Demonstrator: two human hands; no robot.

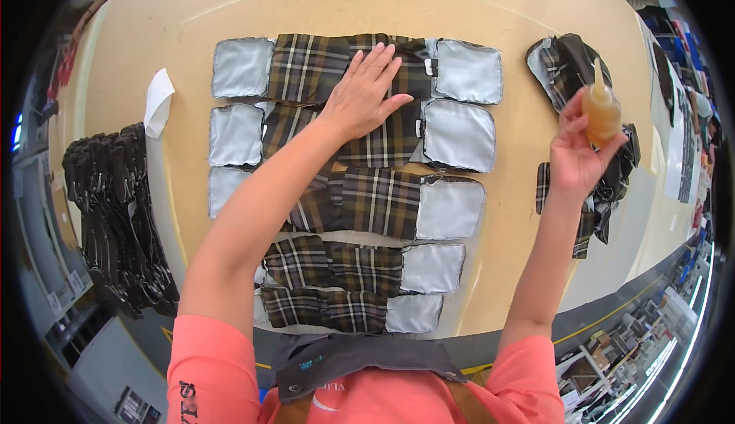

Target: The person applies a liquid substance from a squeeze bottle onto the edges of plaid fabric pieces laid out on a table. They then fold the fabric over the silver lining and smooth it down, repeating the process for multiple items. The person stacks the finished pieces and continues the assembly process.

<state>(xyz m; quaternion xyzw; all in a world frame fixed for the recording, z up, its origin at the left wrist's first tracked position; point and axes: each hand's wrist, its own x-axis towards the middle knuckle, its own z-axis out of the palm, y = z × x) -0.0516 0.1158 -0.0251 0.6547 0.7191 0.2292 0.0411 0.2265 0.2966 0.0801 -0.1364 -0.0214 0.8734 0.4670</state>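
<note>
Plaid fabric pieces [310, 68] in brown, black and white, with light grey lining flaps at their ends, lie in several rows on the table. My left hand [366, 96] rests flat on the two farthest rows, its fingers stretched over the top one. A grey lining flap [468, 72] lies to the right of that hand. At the right, my right hand [579, 148] holds a squeeze bottle [602, 115] with amber liquid and a thin nozzle pointing up. The bottle is above a heap of plaid pieces [612, 183]. My left forearm hides parts of the nearer rows.
A pale wooden table [367, 3] carries everything. On its left edge hangs a bundle of dark pieces [119, 217], with a white paper slip [158, 102] beside it. Another folded plaid piece [563, 68] lies at the far right. Shelving with goods [612, 347] stands beyond the right edge.
</note>
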